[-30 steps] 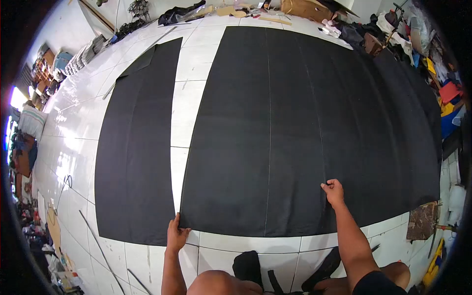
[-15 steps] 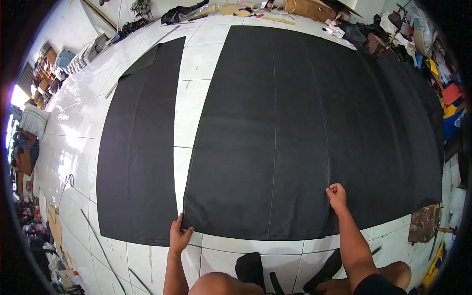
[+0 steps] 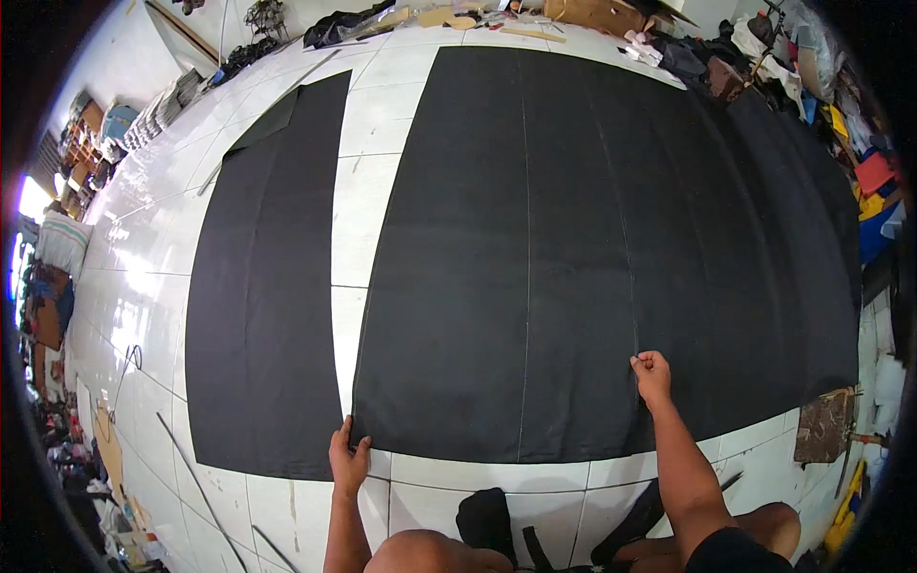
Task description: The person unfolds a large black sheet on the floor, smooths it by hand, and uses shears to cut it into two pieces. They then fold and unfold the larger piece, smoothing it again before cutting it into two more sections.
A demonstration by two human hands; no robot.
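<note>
A large black sheet [image 3: 458,286] with thin pale lines lies on the white tiled floor. Beside it on the left is a narrower black sheet [image 3: 287,306], its top left corner folded over. My left hand [image 3: 350,454] is at the large sheet's lower left corner, fingers apart, with fingertips at the edge. My right hand [image 3: 651,377] is closed in a pinch over the large sheet, beside the right pale line. Whatever its fingertips hold is too small to make out.
Thin rods [image 3: 199,492] lie on the floor at the lower left. A brown block [image 3: 825,426] sits by the large sheet's lower right corner. Piled materials [image 3: 755,57] line the upper right, and a white sack [image 3: 64,241] stands at far left.
The view has shifted slightly, so the sheets appear a little further left. Both hands keep nearly the same places on the large sheet.
</note>
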